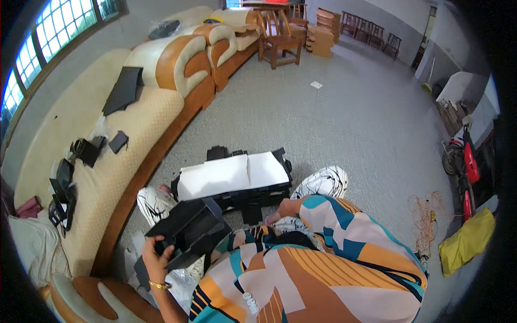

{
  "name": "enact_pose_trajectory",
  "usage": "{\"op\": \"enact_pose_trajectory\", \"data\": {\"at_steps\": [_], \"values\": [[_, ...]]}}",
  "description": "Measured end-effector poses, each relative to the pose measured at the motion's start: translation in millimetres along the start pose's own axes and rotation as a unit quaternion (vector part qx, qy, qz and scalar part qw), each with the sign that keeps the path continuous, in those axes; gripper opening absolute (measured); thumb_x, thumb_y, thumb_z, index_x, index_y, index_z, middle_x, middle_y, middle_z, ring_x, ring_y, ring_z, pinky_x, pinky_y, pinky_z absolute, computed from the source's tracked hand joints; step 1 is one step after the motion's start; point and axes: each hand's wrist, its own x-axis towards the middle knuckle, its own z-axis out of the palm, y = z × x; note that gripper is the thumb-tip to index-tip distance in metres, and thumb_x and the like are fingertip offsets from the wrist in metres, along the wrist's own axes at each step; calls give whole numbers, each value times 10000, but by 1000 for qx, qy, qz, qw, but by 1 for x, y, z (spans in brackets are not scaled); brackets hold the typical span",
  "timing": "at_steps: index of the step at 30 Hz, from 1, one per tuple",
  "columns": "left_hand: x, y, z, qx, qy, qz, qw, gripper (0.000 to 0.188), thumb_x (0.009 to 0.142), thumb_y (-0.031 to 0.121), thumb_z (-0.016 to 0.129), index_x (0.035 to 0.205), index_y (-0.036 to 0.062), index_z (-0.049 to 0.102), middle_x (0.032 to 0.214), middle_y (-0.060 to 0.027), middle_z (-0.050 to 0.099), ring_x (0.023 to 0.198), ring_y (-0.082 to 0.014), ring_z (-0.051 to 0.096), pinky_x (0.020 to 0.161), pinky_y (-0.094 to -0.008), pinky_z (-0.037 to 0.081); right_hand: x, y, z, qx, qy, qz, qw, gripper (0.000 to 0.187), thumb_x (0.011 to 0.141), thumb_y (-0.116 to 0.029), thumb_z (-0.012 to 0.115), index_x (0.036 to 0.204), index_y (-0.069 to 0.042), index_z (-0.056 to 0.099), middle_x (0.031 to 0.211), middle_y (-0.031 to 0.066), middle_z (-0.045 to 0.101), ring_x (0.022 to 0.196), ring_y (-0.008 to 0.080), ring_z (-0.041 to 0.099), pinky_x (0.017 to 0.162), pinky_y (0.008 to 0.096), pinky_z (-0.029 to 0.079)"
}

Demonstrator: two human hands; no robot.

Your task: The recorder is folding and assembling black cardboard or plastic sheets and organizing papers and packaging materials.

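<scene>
My left hand (155,253), with a gold bracelet on its wrist, grips a black folded box piece (188,229) at its lower left edge, low on the left in front of me. My right hand (276,213) is mostly hidden by my colourful patterned sleeve. It reaches down to the near side of a stack of black pieces (253,202) on the floor. White sheets (231,175) lie on top of that stack. Whether the right hand's fingers hold anything is hidden.
A long cream and orange sofa (134,124) runs along the left, with several black pieces (125,89) scattered on it. Wooden chairs (277,37) stand far back. At the right are a red motorbike (466,161), a yellow bag (467,239) and tangled orange cord (425,212). The floor is grey concrete.
</scene>
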Motion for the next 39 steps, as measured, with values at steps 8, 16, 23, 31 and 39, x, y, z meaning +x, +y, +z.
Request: {"op": "enact_pose_trajectory", "data": {"at_steps": [8,16,23,31,39], "values": [[9,4,-6,16,-30,32,999,310,628,150,722,876,35,576,846,-110,589,821,-279,555,741,-325,423,14,-14,-35,-10,-57,-112,992,139,726,-173,551,746,-93,663,795,108,626,711,277,619,553,386,461],[6,12,1,113,-17,53,992,325,627,190,723,904,93,582,836,-103,559,838,-300,516,756,-364,382,16,-30,-61,-70,-94,-241,964,141,734,-161,548,776,-89,663,839,113,626,734,285,621,568,387,471],[-2,15,3,145,2,74,987,377,595,190,743,918,82,580,848,-102,551,862,-305,504,787,-367,371,31,-66,-86,-96,-92,-228,964,147,740,-150,546,803,-86,662,878,117,625,754,292,622,581,388,480],[-8,15,4,174,25,100,979,375,592,199,736,913,85,577,862,-90,548,860,-298,495,807,-368,363,6,-38,-73,-119,-86,-176,973,156,748,-138,543,833,-82,662,922,122,625,777,299,624,596,389,490],[-9,20,6,179,18,87,980,369,596,210,734,907,85,579,863,-83,558,866,-289,505,811,-367,364,-11,-29,-69,-131,-74,-108,983,169,755,-125,540,863,-77,661,966,127,624,800,307,625,611,390,501]]}}
